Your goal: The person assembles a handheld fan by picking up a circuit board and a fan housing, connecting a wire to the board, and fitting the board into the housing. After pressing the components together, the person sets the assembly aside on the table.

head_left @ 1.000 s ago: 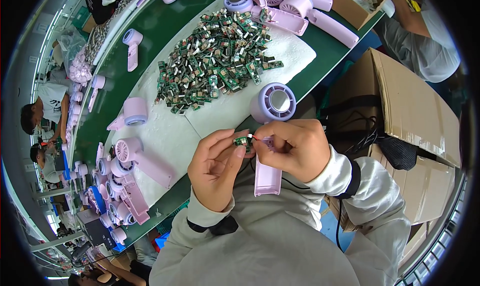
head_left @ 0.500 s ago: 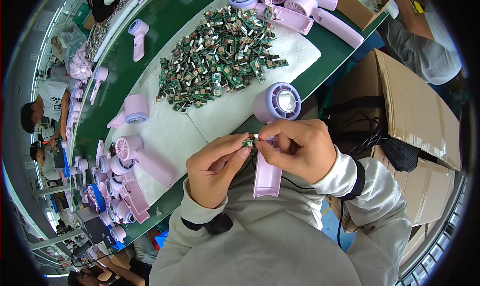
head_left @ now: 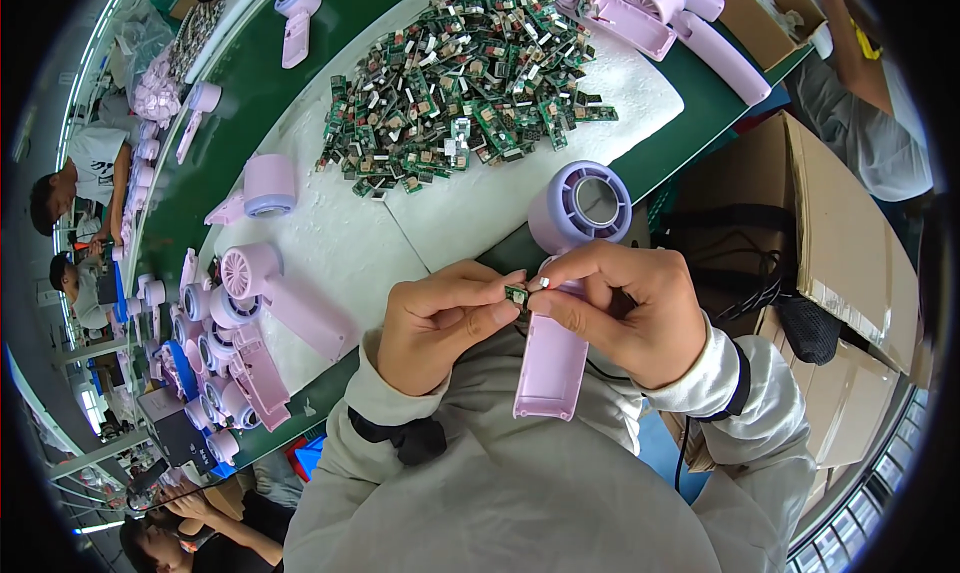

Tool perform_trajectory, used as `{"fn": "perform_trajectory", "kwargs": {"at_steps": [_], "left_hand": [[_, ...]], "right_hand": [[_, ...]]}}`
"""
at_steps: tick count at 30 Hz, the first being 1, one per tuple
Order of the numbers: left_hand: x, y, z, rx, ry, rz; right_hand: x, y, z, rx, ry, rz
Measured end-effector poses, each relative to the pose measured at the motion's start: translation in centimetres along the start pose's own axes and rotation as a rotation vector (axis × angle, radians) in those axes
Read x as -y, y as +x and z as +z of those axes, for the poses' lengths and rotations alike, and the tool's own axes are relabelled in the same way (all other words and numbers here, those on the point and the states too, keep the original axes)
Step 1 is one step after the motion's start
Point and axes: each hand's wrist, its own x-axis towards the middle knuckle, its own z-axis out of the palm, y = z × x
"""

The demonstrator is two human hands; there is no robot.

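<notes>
Between thumb and fingertips, my left hand (head_left: 445, 325) pinches a small green circuit board (head_left: 516, 295). My right hand (head_left: 630, 311) is closed just beside it, its finger and thumb tips on a small white connector (head_left: 543, 283) close to the board's edge. Whether the two parts are joined is too small to tell. Behind my right fingers lies a pink handheld fan (head_left: 545, 223), its round purple-rimmed head at the table edge. Its hollow handle (head_left: 550, 368) points toward me with the inside showing. My right fingers hide the top of that handle.
A large heap of circuit boards (head_left: 470, 83) lies on a white foam sheet (head_left: 370, 243) over the green table (head_left: 330, 405). Several pink fans (head_left: 290, 303) and shells crowd the left. Cardboard boxes (head_left: 850, 243) stand at the right. Other people sit along the far left and upper right.
The view has shifted, so the table items sit higher in it. My hands and the fan appear a little further right; both hands keep their pinch on the board and connector.
</notes>
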Motion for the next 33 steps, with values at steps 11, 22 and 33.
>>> {"fn": "perform_trajectory", "kwargs": {"at_steps": [11,22,33], "left_hand": [[-0.2,-0.5,1.3,-0.170,0.107,0.016],[-0.2,-0.8,2.7,-0.259,0.306,0.128],[0.8,-1.5,4.0,-0.334,0.633,0.267]], "right_hand": [[0.1,0.0,0.8,-0.083,-0.040,-0.139],[-0.1,-0.2,1.2,-0.168,-0.343,-0.327],[-0.8,-0.5,1.1,-0.161,-0.569,-0.542]]}}
